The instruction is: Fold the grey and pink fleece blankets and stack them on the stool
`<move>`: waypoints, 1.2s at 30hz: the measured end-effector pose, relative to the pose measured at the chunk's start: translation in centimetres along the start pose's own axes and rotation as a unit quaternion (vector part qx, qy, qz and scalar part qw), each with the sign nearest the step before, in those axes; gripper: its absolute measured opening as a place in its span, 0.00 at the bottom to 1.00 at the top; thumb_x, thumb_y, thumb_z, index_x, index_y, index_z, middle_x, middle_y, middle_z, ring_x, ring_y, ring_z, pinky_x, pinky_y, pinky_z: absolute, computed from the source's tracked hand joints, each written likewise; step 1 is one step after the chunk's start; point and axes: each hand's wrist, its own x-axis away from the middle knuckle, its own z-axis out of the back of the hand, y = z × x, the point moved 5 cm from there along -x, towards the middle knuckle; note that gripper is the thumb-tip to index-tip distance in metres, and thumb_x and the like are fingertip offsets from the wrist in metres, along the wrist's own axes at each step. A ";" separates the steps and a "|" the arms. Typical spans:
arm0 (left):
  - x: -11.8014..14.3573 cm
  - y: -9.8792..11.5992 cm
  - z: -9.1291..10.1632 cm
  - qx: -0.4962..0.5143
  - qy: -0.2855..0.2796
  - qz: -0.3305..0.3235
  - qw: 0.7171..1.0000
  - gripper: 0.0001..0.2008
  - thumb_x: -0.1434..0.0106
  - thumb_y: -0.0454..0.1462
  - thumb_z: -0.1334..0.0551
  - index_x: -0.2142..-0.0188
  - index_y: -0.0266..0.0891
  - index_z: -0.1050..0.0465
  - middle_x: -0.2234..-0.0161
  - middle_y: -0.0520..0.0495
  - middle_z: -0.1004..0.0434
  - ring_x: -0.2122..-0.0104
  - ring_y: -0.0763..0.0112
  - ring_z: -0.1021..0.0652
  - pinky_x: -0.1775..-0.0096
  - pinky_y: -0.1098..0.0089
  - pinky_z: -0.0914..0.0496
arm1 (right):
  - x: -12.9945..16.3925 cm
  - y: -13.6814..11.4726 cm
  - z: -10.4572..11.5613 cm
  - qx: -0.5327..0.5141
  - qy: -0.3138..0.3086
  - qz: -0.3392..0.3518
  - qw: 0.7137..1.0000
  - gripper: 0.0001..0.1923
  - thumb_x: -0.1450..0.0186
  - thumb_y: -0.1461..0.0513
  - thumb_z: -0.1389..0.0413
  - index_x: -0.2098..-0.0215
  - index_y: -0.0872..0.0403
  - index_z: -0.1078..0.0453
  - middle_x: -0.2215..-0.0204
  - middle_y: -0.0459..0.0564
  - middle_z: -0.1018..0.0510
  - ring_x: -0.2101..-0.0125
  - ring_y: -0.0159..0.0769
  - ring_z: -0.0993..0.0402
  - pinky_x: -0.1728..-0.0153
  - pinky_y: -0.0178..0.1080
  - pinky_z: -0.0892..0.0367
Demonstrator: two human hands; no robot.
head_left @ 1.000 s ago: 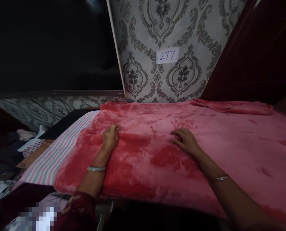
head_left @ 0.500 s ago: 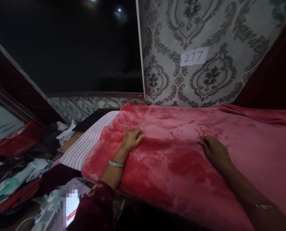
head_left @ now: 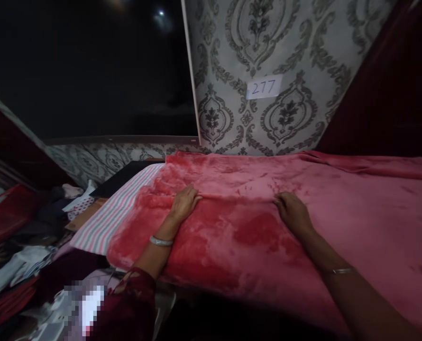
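A thick red and pink plush blanket [head_left: 257, 260] lies spread over the surface in front of me. My left hand [head_left: 185, 201] is closed on a ridge of the blanket toward its left side, thumb against fingers. Farther right, my right hand [head_left: 294, 211] pinches the same ridge. Between the two hands the ridge runs nearly straight. Under the blanket's left edge, a striped pink, grey and white cloth [head_left: 122, 206] shows.
Behind the blanket stands a patterned wall with a paper label [head_left: 264, 87] and a large dark screen [head_left: 100, 71]. Piled clothes [head_left: 22, 265] and a red bag [head_left: 6, 210] lie at the left. A dark flat object [head_left: 122, 177] sits beside the striped cloth.
My left thumb has closed in on the blanket, and the ridge between my hands looks sharper. The view has turned a little to the right.
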 end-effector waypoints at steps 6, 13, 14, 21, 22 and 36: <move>-0.5 -0.5 -0.3 -0.030 0.015 0.021 0.999 0.18 0.28 0.49 0.47 0.69 0.41 0.31 0.69 0.42 0.25 0.66 0.61 0.24 0.62 0.64 0.32 | -0.2 -0.6 -0.1 0.025 0.004 0.015 1.000 0.12 0.28 0.59 0.53 0.67 0.51 0.31 0.68 0.56 0.25 0.64 0.45 0.30 0.60 0.43 0.35; -1.5 1.6 3.8 -0.099 0.042 -0.063 0.992 0.20 0.27 0.49 0.49 0.70 0.40 0.30 0.70 0.43 0.26 0.67 0.62 0.24 0.63 0.65 0.34 | -0.3 -1.7 2.0 0.031 0.083 0.066 0.994 0.14 0.26 0.57 0.54 0.65 0.52 0.31 0.69 0.55 0.25 0.66 0.44 0.30 0.62 0.42 0.35; -1.4 2.0 4.4 -0.103 0.043 -0.073 0.991 0.20 0.27 0.49 0.49 0.70 0.40 0.30 0.70 0.43 0.26 0.67 0.62 0.24 0.62 0.65 0.34 | -0.2 -1.7 2.5 0.030 0.089 0.066 0.993 0.14 0.26 0.57 0.54 0.65 0.52 0.31 0.69 0.55 0.24 0.65 0.44 0.30 0.62 0.42 0.35; 1.7 3.7 4.5 -0.063 -0.046 -0.119 0.990 0.15 0.29 0.48 0.44 0.64 0.41 0.30 0.64 0.43 0.24 0.63 0.61 0.24 0.61 0.64 0.32 | 1.5 -2.9 6.2 0.023 0.090 0.102 0.990 0.16 0.25 0.55 0.55 0.65 0.52 0.31 0.70 0.53 0.25 0.68 0.42 0.29 0.65 0.41 0.35; 2.3 3.9 4.3 -0.059 -0.065 -0.129 0.988 0.14 0.30 0.48 0.43 0.62 0.41 0.30 0.62 0.42 0.24 0.62 0.61 0.24 0.60 0.64 0.31 | 1.7 -3.1 6.5 0.027 0.084 0.113 0.990 0.16 0.25 0.54 0.55 0.65 0.52 0.31 0.70 0.53 0.25 0.68 0.42 0.29 0.65 0.41 0.35; 5.2 0.4 5.4 -0.032 -0.065 -0.031 0.997 0.13 0.35 0.35 0.40 0.51 0.38 0.29 0.54 0.38 0.25 0.53 0.54 0.25 0.52 0.57 0.32 | 1.9 -2.9 7.5 0.038 0.010 0.046 0.998 0.09 0.31 0.59 0.51 0.66 0.51 0.32 0.67 0.56 0.21 0.64 0.45 0.26 0.62 0.43 0.32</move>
